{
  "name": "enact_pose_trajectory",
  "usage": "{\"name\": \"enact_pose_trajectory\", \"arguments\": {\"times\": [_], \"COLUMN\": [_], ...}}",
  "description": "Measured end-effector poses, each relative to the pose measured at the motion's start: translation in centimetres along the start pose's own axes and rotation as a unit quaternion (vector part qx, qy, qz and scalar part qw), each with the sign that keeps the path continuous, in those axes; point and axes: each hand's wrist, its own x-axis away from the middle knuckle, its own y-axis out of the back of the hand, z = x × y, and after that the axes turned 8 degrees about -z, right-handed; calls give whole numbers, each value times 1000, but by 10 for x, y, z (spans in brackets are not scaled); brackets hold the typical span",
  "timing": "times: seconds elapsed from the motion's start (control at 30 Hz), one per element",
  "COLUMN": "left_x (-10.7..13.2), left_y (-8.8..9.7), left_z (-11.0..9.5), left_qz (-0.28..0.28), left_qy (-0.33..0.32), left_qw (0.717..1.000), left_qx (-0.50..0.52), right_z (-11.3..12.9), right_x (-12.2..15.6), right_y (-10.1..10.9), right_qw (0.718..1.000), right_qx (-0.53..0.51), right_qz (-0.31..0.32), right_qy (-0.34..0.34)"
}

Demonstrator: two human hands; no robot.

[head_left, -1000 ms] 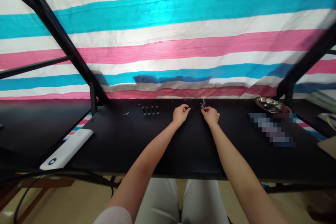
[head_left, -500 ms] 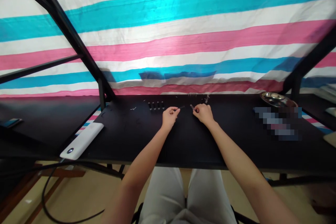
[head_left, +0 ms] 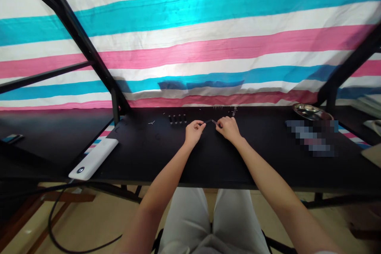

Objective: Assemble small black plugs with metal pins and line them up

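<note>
My left hand (head_left: 194,132) pinches a thin dark stick-like piece (head_left: 208,121) between thumb and fingertips. Opposite it, my right hand (head_left: 228,128) grips a small greyish, clear-looking piece (head_left: 214,122), mostly covered by the fingers. The ends of the two pieces meet between my hands, just above the black table (head_left: 217,158); whether they are joined is too small to tell. Left of my hands stands a row of several short black tubes (head_left: 177,119) with pale ends. A small clear piece (head_left: 234,111) lies just beyond my right hand.
Several tiny pieces (head_left: 218,107) line the table's back edge, and white scraps (head_left: 152,122) lie to the left. A white power bank (head_left: 93,159) with a cable is at the left edge. A metal dish (head_left: 312,112) and a blurred-out item (head_left: 311,137) sit right.
My hands have come closer together, the right moving slightly left. The gap between the dark piece and the greyish piece has closed, so their ends now meet.
</note>
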Motion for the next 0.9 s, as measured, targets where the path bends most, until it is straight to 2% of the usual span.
{"name": "enact_pose_trajectory", "arguments": {"times": [0.17,0.57,0.73,0.9], "left_x": [-1,4,7,7], "left_y": [0,0,-2,-1], "left_z": [1,-1,5,7], "left_qz": [-3,3,36,29], "left_qy": [-14,-56,-98,-100], "left_qw": [1000,998,993,994], "left_qx": [-11,-16,-58,-41], "right_z": [1,10,18,22], "right_x": [1,1,3,6], "right_y": [-1,2,1,2], "right_qw": [1000,996,995,993], "right_qx": [-12,54,32,-10], "right_qz": [-3,-7,-36,-73], "right_qy": [-9,70,86,88]}}
